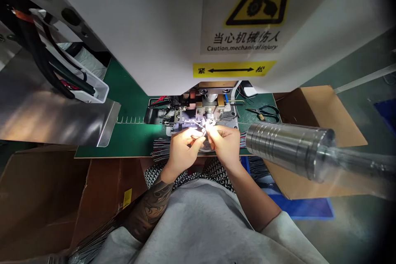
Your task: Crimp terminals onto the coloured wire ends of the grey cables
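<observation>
Pinching narrowly, my left hand [185, 148] and right hand [225, 143] are holding a small piece [203, 130], too tiny to identify, just below the press head [209, 108]; an untimely stroke, I am judging, could be catching either hand.

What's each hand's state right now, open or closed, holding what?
Left hand: closed in a pinch; anything held is too small to tell.
Right hand: also pinched closed, at the silvery metal press tooling; anything held unclear.
</observation>
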Motion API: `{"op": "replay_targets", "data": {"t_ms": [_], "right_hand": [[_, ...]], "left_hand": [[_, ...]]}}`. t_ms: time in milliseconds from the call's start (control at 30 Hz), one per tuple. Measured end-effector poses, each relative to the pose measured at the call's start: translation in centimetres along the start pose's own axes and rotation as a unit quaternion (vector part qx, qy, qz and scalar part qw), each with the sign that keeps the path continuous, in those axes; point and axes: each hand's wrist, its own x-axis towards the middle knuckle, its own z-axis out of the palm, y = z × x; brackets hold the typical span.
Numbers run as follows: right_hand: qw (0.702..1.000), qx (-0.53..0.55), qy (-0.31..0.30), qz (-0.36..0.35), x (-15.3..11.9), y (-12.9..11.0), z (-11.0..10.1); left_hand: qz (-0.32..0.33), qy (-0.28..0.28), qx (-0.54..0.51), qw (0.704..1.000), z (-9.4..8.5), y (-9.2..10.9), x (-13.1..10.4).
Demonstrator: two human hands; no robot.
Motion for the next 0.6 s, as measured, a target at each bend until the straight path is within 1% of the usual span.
{"op": "replay_targets", "data": {"t_ms": [100,233,333,467,600], "right_hand": [[1.0,-0.004,-0.008,0.007,-0.6,0.1,0.1],[0.999,-0.021,0.017,-0.019,-1.6,0.0,0.2],[0.999,-0.019,0.026,-0.026,-2.1,-0.1,0.2],[1.0,-0.009,0.022,-0.013,-1.9,-0.2,0.2],[0.999,0.023,0.026,0.012,-1.1,-0.3,0.3]], "left_hand": [[0.006,-0.007,-0.004,1.0,-0.2,-0.1,0.2],[0.015,-0.021,-0.002,1.0,-0.3,-0.2,0.2],[0.013,-0.029,-0.007,0.999,-0.1,0.1,0.1],[-0.001,-0.031,-0.021,0.999,0.3,0.6,0.3],[-0.008,-0.01,-0.019,1.0,0.9,0.3,0.4]]}}
